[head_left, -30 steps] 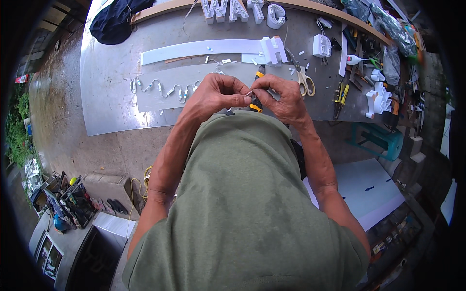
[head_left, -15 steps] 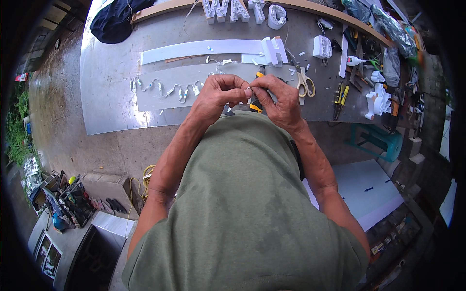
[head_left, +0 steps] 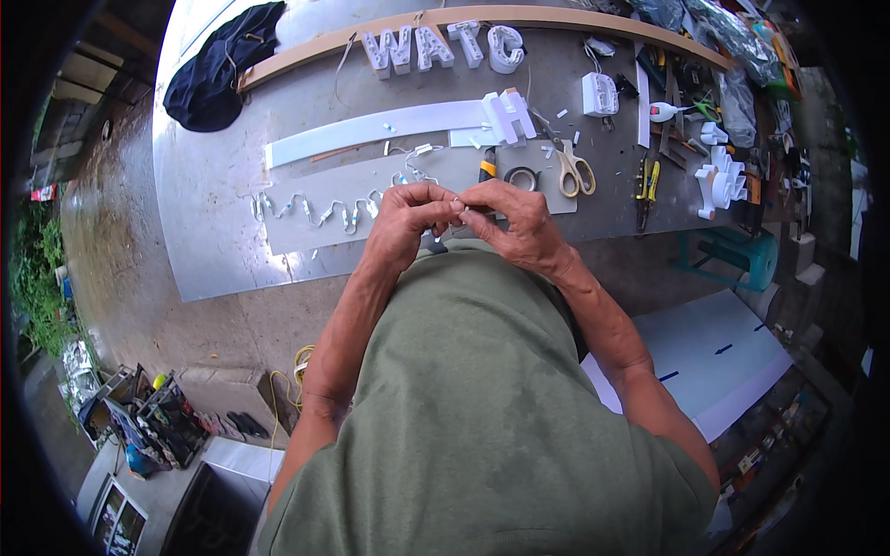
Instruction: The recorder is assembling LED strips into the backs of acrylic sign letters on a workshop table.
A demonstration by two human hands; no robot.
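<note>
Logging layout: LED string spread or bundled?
Spread: the LED string runs in a loose zigzag across the grey sheet, its bends apart. Any part behind the left hand is hidden.

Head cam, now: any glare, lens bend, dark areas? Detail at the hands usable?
Head view: bright glare on the left part of the metal table; head view: the wooden beam bows, corners fall to black; head view: left hand and right hand look fairly sharp, but the small thing between them is too tiny to identify.
</note>
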